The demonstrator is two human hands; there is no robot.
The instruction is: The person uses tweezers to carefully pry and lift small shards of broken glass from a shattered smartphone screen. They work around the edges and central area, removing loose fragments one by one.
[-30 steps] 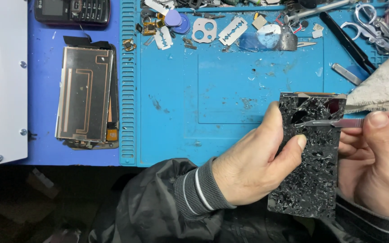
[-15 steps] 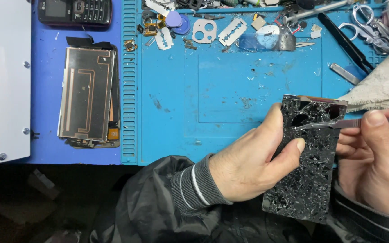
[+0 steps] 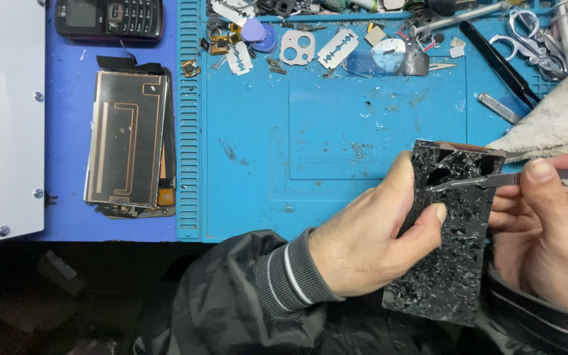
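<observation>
Left hand [image 3: 369, 246] fingers curled gripping shattered black panel [image 3: 451, 243], right hand [image 3: 550, 236] at 3 o'clock pinching tweezers [image 3: 474, 182] against its upper face.

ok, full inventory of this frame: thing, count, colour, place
shattered panel: 1, black, lower right, in left grip
tweezers: 1, silver, tips on panel's top, in right grip
work mat: 1, blue, centre
opened phone body: 1, bronze-grey, left of mat
keypad phone: 1, black, top left
razor blades: 2, silver, top
scissors: 1, silver, top right
cloth: 1, off-white, right
left hand: 1, grips panel
right hand: 1, pinches tweezers
</observation>
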